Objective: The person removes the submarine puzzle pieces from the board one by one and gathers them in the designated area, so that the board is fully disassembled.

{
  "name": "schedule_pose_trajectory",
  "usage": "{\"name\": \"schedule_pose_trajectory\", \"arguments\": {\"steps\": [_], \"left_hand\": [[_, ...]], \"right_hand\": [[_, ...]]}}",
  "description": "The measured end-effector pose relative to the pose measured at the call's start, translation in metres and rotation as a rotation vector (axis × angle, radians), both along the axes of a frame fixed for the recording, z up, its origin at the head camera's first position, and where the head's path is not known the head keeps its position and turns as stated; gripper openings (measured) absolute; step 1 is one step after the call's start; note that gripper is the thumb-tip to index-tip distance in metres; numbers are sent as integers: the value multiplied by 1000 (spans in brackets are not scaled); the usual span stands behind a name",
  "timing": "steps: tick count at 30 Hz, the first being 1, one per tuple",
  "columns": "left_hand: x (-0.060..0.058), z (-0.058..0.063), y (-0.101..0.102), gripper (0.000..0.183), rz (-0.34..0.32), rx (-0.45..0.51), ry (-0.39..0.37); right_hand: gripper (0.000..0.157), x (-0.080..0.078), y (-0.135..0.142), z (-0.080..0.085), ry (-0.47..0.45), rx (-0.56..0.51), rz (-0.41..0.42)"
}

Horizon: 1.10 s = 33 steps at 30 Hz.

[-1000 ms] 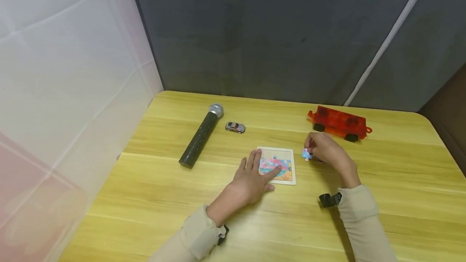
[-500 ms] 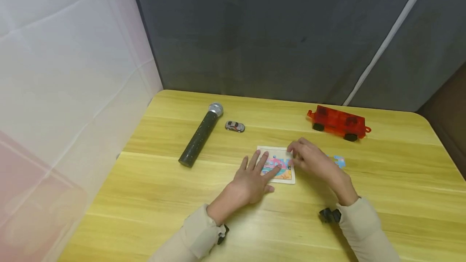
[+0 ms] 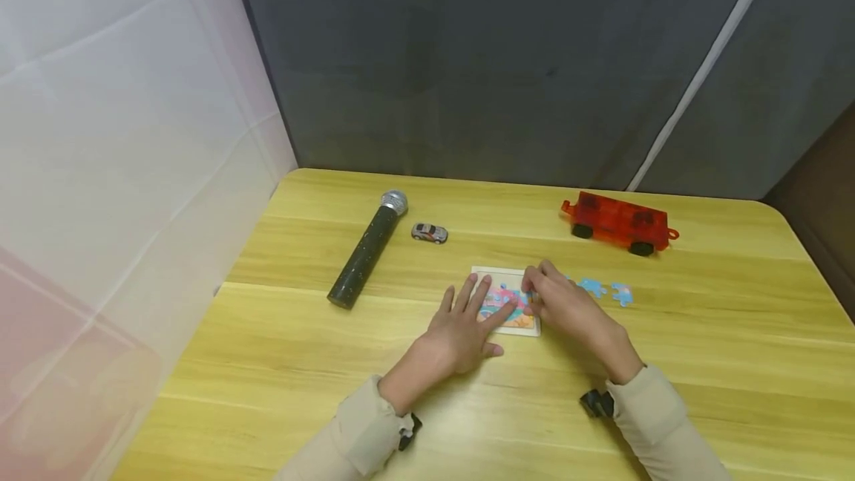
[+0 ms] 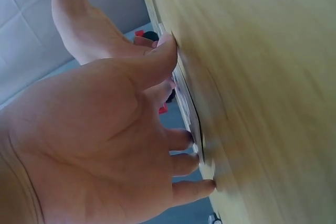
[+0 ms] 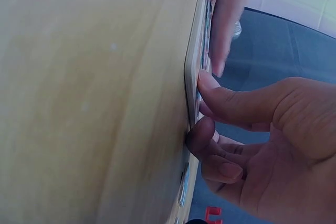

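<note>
A small jigsaw puzzle [image 3: 524, 321] lies in a pale square frame, with pink, blue and orange pieces in its lower part and bare board at the top. My left hand [image 3: 457, 336] rests on its left side, fingers spread, the index finger on the picture. My right hand [image 3: 571, 306] is at the puzzle's right edge, fingers curled in a pinch on a puzzle piece that they mostly hide. In the right wrist view, the right thumb [image 5: 231, 103] presses down at the frame's edge. Loose blue puzzle pieces [image 3: 623, 294] lie on the table just right of that hand.
A red toy wagon [image 3: 621, 223] with black wheels stands at the back right. Left of the puzzle are a small toy car [image 3: 430, 233] and a black microphone [image 3: 366, 254] with a silver head. A grey partition [image 3: 434, 65] rises behind the wooden table [image 3: 267, 362].
My right hand has moved left from the loose pieces to the puzzle's right side, carrying a piece, then shifted slightly further in. The left hand stays on the puzzle, its fingers slightly more spread.
</note>
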<state>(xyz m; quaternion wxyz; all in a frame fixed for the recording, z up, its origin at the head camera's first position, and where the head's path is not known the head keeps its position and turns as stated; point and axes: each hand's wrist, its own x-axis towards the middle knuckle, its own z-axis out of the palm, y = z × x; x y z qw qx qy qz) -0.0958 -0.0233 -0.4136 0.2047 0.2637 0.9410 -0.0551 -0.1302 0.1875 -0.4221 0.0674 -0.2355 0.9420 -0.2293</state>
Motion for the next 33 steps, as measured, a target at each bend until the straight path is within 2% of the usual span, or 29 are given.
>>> {"name": "schedule_pose_trajectory", "arguments": {"steps": [8,12,18,24,27,30,33], "left_hand": [[12,4,5,86,-32,-60,75],[17,5,7,91,-27,-80,75],[18,5,8,89,-20,-87,78],[18,6,8,85,-28,-103,87],[18,6,8,84,-32,-111,94],[18,7,9,84,-38,-118,101],[18,7,9,84,-41,-118,105]], "right_hand": [[20,0,0,0,-13,-5,-6],[20,-1,0,0,-7,-12,-9],[22,-6,0,-1,17,-46,-10],[17,-13,4,-1,-78,-200,-46],[15,-14,8,0,-97,-247,-51],[12,-16,17,7,-136,-275,-49],[12,-19,39,19,-215,-267,-38]]}}
